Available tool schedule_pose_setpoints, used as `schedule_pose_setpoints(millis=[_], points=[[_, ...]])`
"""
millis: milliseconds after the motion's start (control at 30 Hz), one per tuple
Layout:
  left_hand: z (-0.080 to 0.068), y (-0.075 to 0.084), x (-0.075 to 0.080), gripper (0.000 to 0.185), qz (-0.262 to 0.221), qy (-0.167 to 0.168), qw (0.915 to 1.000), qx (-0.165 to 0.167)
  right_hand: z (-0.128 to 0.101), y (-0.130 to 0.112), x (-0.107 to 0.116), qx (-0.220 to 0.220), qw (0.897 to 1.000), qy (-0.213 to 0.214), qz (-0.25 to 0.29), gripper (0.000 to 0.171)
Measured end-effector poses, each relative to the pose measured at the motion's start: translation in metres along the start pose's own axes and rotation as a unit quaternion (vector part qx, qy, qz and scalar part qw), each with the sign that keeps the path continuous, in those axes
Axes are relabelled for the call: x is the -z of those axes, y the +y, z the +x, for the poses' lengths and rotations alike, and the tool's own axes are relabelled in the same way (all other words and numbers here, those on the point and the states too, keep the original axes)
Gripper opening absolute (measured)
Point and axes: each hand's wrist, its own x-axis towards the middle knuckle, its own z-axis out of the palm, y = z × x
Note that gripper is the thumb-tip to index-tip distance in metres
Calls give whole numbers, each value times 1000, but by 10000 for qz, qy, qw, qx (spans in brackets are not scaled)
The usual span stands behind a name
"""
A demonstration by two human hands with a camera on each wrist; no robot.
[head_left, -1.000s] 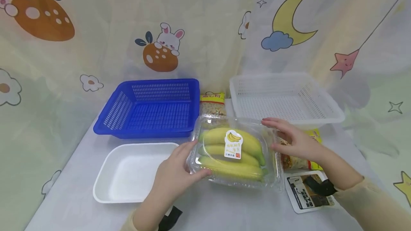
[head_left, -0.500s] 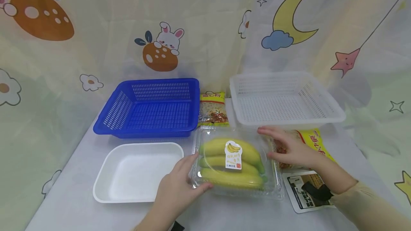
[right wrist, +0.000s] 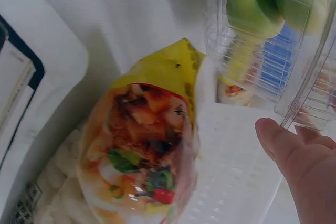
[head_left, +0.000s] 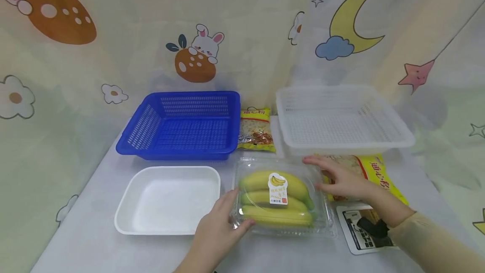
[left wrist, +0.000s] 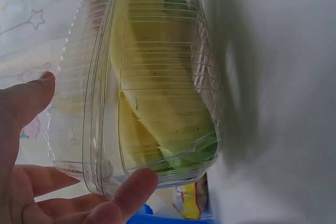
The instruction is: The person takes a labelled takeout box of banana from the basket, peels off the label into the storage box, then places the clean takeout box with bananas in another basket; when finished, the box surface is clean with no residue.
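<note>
A clear plastic clamshell box of bananas [head_left: 282,199] is held at both ends on the tabletop [head_left: 94,247]. The left hand [head_left: 217,228] is curled round the near left corner of the box, thumb on the front edge and fingers along the side, as the left wrist view confirms [left wrist: 42,182]. The right hand [head_left: 341,180] is laid against the far right edge with fingers nearly straight, touching the lid rather than gripping it. The box appears to rest flat on the tabletop, its lid closed and its label upward.

Just left of the left hand lies a white foam tray [head_left: 168,199], nothing in it. Beyond it stands a blue basket [head_left: 182,127], and beyond the right hand a white basket [head_left: 341,115]; neither holds anything. A yellow noodle packet [head_left: 255,129] lies between the two baskets, and a second yellow packet [head_left: 371,174] lies under and just behind the right hand. A flat printed card pack [head_left: 360,231] lies beside the right wrist.

By the look of things, no item has been sorted into a basket or the tray; the bananas, both packets and the card pack are all left on the tabletop.
</note>
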Motion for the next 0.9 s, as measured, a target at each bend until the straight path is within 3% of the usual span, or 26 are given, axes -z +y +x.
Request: schedule_pose_setpoints(millis=[400, 633, 900], points=[[0, -4, -8, 78, 45, -88, 10000, 8, 1, 12, -8, -157, 9993, -181, 279, 59], [0, -7, -11, 77, -1, -190, 9998, 92, 4, 16, -12, -126, 9995, -240, 184, 58], [0, -9, -13, 76, 115, -107, 9999, -6, 6, 16, -13, -201, 9988, -350, 273, 57]])
